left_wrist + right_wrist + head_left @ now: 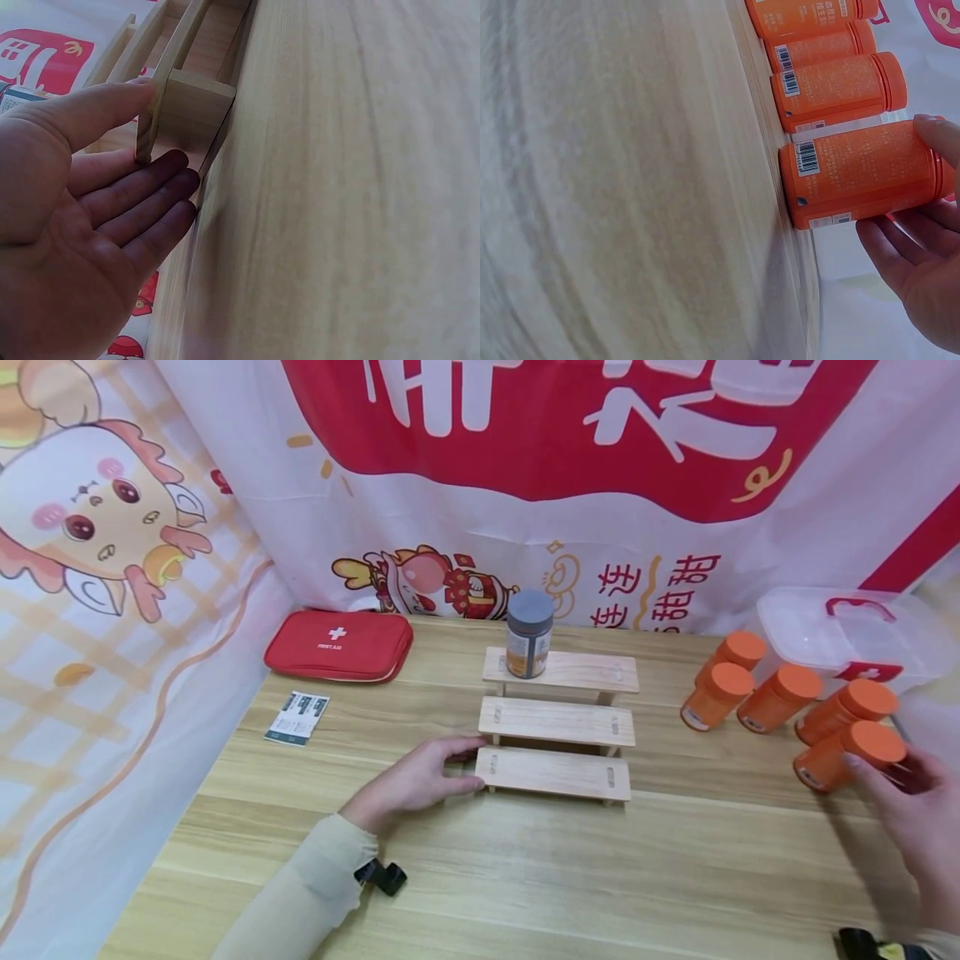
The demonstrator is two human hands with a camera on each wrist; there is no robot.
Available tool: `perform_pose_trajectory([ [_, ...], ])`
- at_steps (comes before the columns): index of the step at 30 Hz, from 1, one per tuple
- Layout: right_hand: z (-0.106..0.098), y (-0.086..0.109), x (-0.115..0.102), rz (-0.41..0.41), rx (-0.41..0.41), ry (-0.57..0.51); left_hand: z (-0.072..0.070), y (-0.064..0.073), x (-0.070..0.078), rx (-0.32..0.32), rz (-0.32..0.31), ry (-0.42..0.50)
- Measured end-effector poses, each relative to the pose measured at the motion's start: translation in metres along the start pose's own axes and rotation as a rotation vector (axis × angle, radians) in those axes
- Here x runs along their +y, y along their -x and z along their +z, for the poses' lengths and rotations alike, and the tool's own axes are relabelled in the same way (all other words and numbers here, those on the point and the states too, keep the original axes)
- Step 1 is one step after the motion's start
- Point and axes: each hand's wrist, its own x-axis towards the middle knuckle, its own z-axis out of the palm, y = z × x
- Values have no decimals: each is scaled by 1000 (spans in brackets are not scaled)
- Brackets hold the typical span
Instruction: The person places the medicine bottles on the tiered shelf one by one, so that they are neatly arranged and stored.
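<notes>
The left hand (pixel 427 777), thumb spread from its straightened fingers, touches the pale three-tiered wooden stand (pixel 555 720), while the right hand (pixel 917 814) pinches an orange cylindrical plastic bottle (pixel 825 764).

Wood-grain table (pixel 525 877), printed white cloth backdrop (pixel 450 514)

Looked bright and even in the head view, softly shadowed on the table (pixel 600 877) at four o'clock. Looked dimmer in both wrist views, blurred at three o'clock left, nine o'clock right.
</notes>
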Motion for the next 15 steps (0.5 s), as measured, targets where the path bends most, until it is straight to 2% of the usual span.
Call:
perform_pose_trajectory([
  [8,1,2,-7,35,78,-14,1,0,-1,1,-7,6],
  [13,1,6,-11,0,123,-40,1,0,-1,4,-10,6],
  [15,-1,6,-13,-42,136,-43,1,0,-1,4,-9,4],
])
